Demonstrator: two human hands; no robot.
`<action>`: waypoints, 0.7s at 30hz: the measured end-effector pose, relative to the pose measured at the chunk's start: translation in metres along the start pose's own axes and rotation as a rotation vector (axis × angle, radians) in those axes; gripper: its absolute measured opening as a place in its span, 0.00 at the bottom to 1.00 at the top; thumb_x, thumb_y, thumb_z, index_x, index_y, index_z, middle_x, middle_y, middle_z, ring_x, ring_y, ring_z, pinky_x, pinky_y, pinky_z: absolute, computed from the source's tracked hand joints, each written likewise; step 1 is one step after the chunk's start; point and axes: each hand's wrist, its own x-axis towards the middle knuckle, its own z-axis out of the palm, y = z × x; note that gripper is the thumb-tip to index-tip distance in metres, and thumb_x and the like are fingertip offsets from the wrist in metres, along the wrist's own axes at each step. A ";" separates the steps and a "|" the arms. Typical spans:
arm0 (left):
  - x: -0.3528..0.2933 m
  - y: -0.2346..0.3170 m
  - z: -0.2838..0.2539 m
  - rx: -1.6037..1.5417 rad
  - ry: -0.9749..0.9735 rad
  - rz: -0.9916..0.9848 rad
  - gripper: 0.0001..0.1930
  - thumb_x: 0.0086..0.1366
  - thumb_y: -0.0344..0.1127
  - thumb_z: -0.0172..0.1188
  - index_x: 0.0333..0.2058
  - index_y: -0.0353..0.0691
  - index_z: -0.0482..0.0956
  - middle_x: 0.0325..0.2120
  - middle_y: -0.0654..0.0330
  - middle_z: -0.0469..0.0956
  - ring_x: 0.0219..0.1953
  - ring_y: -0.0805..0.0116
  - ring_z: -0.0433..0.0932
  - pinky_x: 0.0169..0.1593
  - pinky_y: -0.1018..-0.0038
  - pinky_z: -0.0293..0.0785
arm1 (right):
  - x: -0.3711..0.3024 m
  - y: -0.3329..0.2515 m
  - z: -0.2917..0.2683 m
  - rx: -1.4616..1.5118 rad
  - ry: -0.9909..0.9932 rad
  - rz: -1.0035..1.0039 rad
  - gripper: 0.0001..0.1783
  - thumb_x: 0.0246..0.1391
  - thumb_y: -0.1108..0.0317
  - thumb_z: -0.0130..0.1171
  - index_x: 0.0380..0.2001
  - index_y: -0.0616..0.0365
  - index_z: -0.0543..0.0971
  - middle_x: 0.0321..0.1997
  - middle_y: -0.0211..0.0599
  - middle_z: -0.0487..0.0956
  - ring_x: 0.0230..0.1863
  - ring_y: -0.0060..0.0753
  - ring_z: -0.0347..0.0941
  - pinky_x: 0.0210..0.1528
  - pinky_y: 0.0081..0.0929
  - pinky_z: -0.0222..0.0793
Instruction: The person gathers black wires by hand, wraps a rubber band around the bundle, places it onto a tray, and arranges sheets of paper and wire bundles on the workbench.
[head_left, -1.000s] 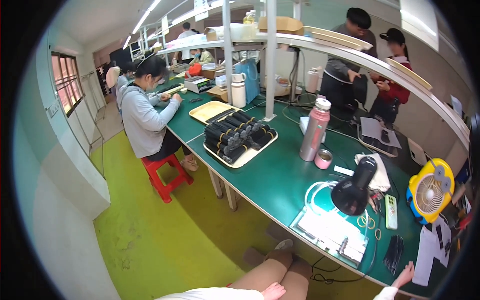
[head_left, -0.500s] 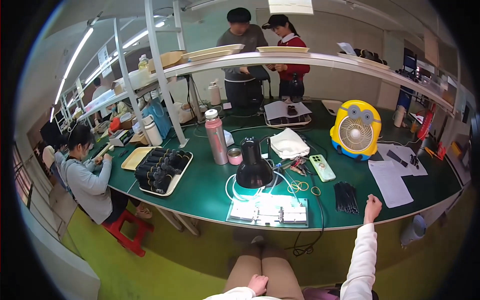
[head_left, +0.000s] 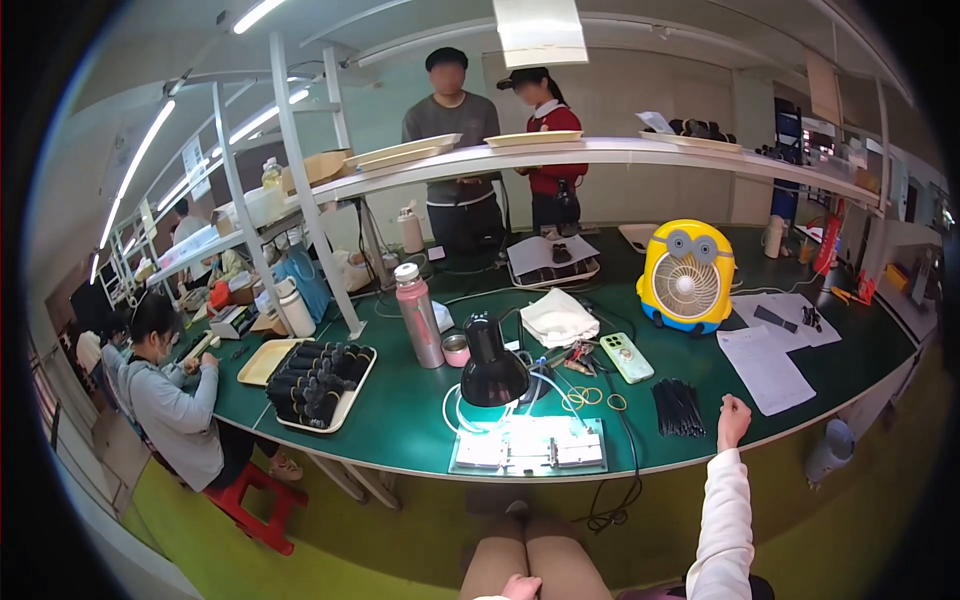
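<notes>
My right hand (head_left: 733, 421) rests closed in a loose fist on the green table, with nothing visible in it. Just left of it lies a bundle of thin black strips (head_left: 680, 408). My left hand (head_left: 521, 587) lies on my lap at the lower edge, partly cut off, fingers curled with nothing seen in them. In front of me a metal fixture plate (head_left: 528, 446) with white blocks and clear tubes lies brightly lit under a black desk lamp (head_left: 497, 372). Several tan rubber bands (head_left: 581, 398) sit beyond the plate.
A yellow fan (head_left: 686, 278), paper sheets (head_left: 765, 372), a phone (head_left: 627, 358), a white cloth (head_left: 560, 318) and a pink bottle (head_left: 419, 322) stand or lie about. At left is a tray of black bundles (head_left: 322, 383); a co-worker (head_left: 170, 400) sits beyond. Two people stand behind the shelf (head_left: 600, 152).
The view has tilted up a little and turned slightly right. My right hand stays at the same spot by the black strips; my left hand shows less at the lower edge.
</notes>
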 end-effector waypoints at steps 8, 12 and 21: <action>-0.017 0.054 -0.025 1.063 -0.128 0.526 0.12 0.42 0.30 0.54 0.30 0.39 0.72 0.31 0.52 0.73 0.40 0.53 0.69 0.47 0.59 0.58 | 0.001 -0.009 -0.052 0.570 -0.093 0.379 0.08 0.45 0.67 0.54 0.22 0.59 0.77 0.15 0.22 0.66 0.15 0.11 0.56 0.17 0.11 0.50; 0.002 0.037 -0.054 1.134 0.212 0.574 0.19 0.47 0.34 0.52 0.42 0.41 0.70 0.47 0.55 0.65 0.54 0.61 0.58 0.56 0.56 0.48 | -0.006 0.003 -0.099 0.508 -0.031 0.392 0.07 0.46 0.64 0.54 0.23 0.54 0.77 0.16 0.19 0.65 0.14 0.09 0.53 0.16 0.08 0.44; -0.038 0.073 -0.091 1.347 -0.096 0.452 0.33 0.58 0.54 0.43 0.56 0.38 0.54 0.59 0.54 0.46 0.61 0.62 0.46 0.61 0.61 0.42 | -0.057 0.229 -0.252 0.400 0.265 0.678 0.13 0.45 0.64 0.54 0.31 0.63 0.74 0.34 0.39 0.72 0.36 0.33 0.63 0.38 0.27 0.55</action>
